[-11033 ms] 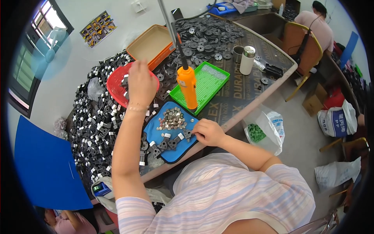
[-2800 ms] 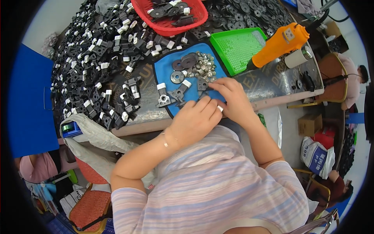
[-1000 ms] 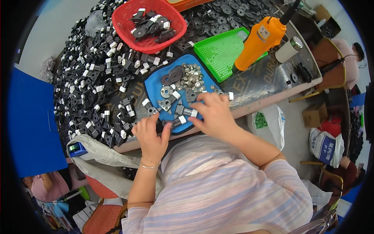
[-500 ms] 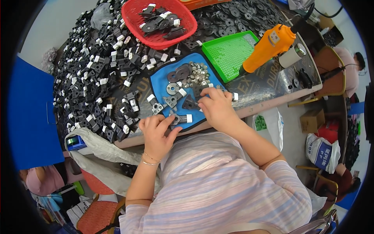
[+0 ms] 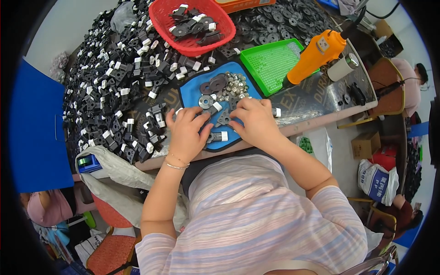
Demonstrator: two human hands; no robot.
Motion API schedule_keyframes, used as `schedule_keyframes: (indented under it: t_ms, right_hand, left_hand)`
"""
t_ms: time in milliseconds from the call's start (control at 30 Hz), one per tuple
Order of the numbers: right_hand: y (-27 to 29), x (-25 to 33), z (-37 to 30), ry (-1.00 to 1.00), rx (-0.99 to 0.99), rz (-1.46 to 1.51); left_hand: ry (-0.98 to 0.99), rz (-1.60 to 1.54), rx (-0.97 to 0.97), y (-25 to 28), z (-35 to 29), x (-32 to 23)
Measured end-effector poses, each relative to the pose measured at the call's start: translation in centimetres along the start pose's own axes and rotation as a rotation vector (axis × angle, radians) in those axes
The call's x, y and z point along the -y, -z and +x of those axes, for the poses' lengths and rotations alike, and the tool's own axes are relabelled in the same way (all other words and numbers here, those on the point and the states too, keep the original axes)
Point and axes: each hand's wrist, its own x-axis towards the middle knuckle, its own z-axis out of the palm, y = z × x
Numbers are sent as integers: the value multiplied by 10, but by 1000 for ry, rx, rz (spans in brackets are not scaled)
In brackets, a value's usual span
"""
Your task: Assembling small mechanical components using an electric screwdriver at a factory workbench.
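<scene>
Fingers spread, left hand [image 5: 189, 133] and right hand [image 5: 257, 122] bend over a blue mat [image 5: 189, 93] mid-frame on a dark table [image 5: 298, 117]; grey floor [image 5: 343, 149] right.

Both arms come up from the lower edge, the left forearm [image 5: 158, 197] rising fairly steeply while the right forearm [image 5: 305, 160] slants up and inward from a bent elbow. Left hand [image 5: 187, 133] is palm-down, fingers bent forward, thumb sticking out apart from them. Right hand [image 5: 255, 121] sits just across from it, not touching, also palm-down with curled fingers and the thumb angled toward the left one.
</scene>
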Motion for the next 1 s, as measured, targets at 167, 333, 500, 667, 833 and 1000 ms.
schedule_keyframes:
  t_ms: [167, 333, 500, 667, 833, 1000]
  right_hand:
    - [3, -2, -1, -12, 124, 24]
    - [11, -25, 25, 50, 53, 147]
    - [3, -44, 70, 127, 200, 17]
    - [-6, -49, 86, 213, 358, -22]
    - [-7, -49, 86, 207, 350, -26]
    - [-8, -45, 85, 184, 341, 2]
  left_hand:
    - [-6, -12, 72, 0, -3, 3]
    - [28, -10, -40, 5, -11, -5]
    - [81, -8, -166, 5, -31, -6]
    - [128, -1, -250, -5, -43, 1]
    - [107, -27, -256, -9, -38, 1]
    - [86, -14, -241, -9, -38, 1]
